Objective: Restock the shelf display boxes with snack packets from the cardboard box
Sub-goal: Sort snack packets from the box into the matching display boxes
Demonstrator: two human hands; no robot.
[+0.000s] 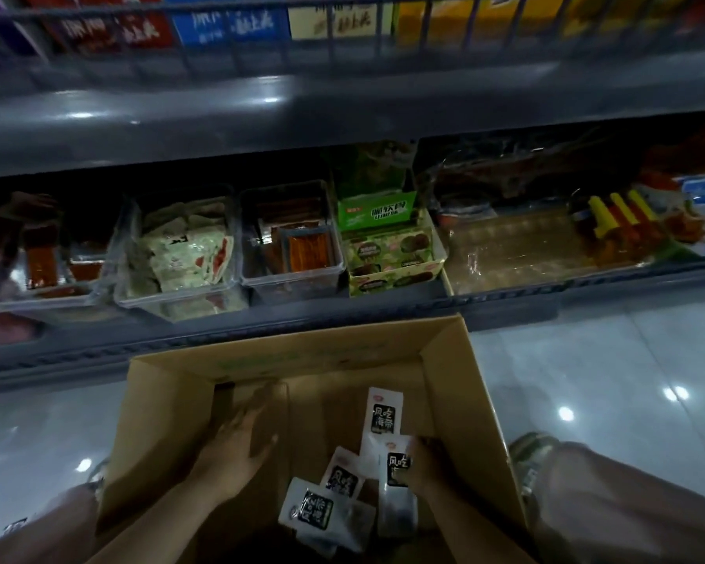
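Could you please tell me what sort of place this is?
Most likely a grocery shop aisle: metal shelves hold clear display bins of snacks, boxed goods stand behind a wire rail above, and a cardboard box of snack packets sits on tiled floor.

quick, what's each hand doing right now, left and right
Left hand: open, fingers spread flat inside the cardboard box, holding nothing.
Right hand: closed on a white snack packet in the box.
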